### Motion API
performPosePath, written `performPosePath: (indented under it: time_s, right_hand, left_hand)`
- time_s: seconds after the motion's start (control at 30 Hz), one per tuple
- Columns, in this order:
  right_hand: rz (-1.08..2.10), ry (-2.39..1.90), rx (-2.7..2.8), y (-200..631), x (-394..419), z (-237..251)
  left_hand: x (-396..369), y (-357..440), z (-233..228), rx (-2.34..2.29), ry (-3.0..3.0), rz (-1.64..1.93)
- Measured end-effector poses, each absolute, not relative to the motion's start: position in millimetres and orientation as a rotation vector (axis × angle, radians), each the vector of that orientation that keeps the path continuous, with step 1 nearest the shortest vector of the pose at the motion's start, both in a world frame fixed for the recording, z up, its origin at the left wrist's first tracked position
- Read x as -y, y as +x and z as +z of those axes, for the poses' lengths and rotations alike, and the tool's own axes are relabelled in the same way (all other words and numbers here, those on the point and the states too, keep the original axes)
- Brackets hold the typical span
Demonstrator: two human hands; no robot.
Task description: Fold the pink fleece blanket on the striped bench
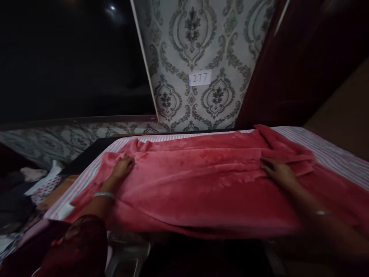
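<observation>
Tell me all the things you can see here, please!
Blanket: one, pink-red, fluffy, spread across the bed.
Bed sheet: one, striped pink and white, under the blanket.
Wallpaper: grey with dark curly patterns, behind the bed.
Paper label: one, white, reads 277, stuck on the wallpaper.
Pile of clothes: mixed colours, dim, on the left of the bed.
Bangle: one, silvery, on the left wrist.
Left hand: flat on the blanket's left part.
Right hand: blurred, resting on the blanket's folds at right.

Blanket point(201, 181): plain pink; sheet point(340, 150): pink-and-white stripes; wallpaper point(201, 50): grey damask on pale ground; sleeve point(77, 246): dark red, patterned; bangle point(103, 195): silver.
</observation>
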State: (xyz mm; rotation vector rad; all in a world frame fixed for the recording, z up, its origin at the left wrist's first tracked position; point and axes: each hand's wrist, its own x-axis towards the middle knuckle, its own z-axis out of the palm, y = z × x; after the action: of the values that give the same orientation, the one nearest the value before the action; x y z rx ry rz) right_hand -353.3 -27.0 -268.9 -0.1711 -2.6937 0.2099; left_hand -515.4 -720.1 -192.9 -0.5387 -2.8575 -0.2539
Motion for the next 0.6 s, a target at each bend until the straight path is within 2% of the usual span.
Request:
performPosePath:
  time_s: [0.17, 0.33, 0.6]
  right_hand:
    - [0.043, -0.174, 2.803, -360.6, 47.6, -249.3]
    - [-0.039, -0.308, 2.758, -365.6, 61.7, -239.1]
    - [0.401, -0.467, 2.467, -358.2, 52.8, -214.6]
  left_hand:
    - [715.0, -507.1, -177.6, 2.716, -0.455, -0.382]
    - [711.5, -480.9, -143.0, 2.686, -0.18, -0.589]
    - [709.2, -441.6, -97.9, 2.67, 0.11, -0.467]
